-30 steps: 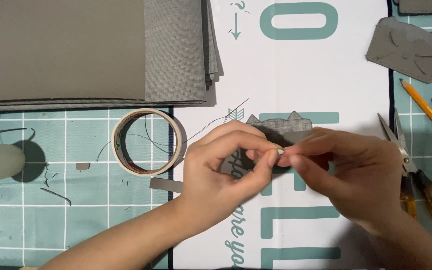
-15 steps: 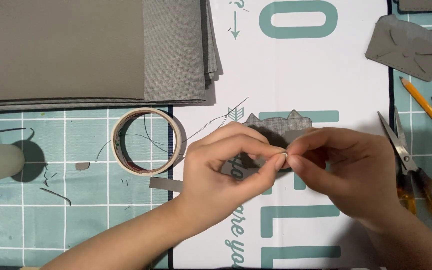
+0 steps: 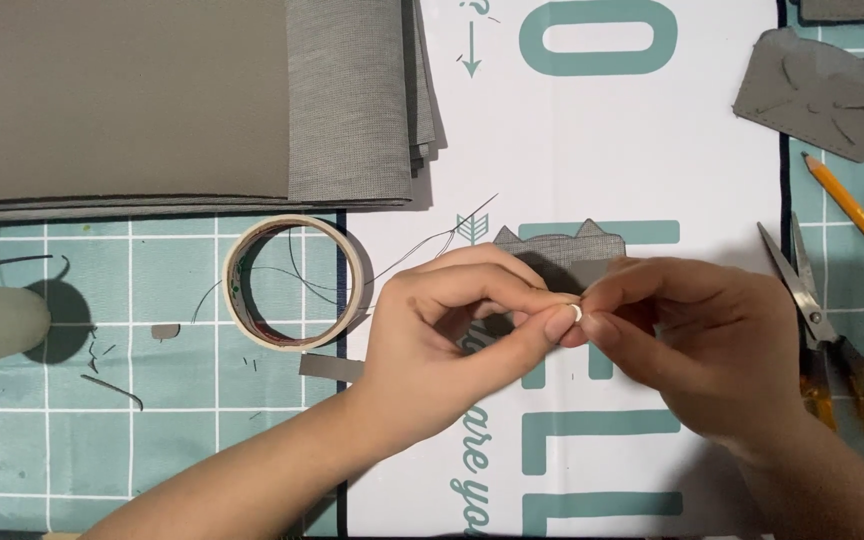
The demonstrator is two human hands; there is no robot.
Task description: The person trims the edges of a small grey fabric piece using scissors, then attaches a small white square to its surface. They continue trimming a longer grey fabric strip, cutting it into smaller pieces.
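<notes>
A small grey fabric piece with pointed ear-like tips along its top edge lies with its long axis running left to right and its points facing the far edge of the table; most of it is hidden under the fingers, just behind the knuckles. The left hand and the right hand meet above it, thumb and forefinger of each pinched nearly shut — something tiny and pale shows at the join, too small to make out. A thin dark thread trails from the left hand across the roll of cream tape lying flat beside it. Under the hands sits a white printed sheet with large teal lettering and a small arrow, lying over a teal gridded cutting mat. A stack of grey fabric sheets fills the far left; orange-handled scissors, a yellow pencil and a flat grey cut-out lie to the right — well apart from the fingers.
</notes>
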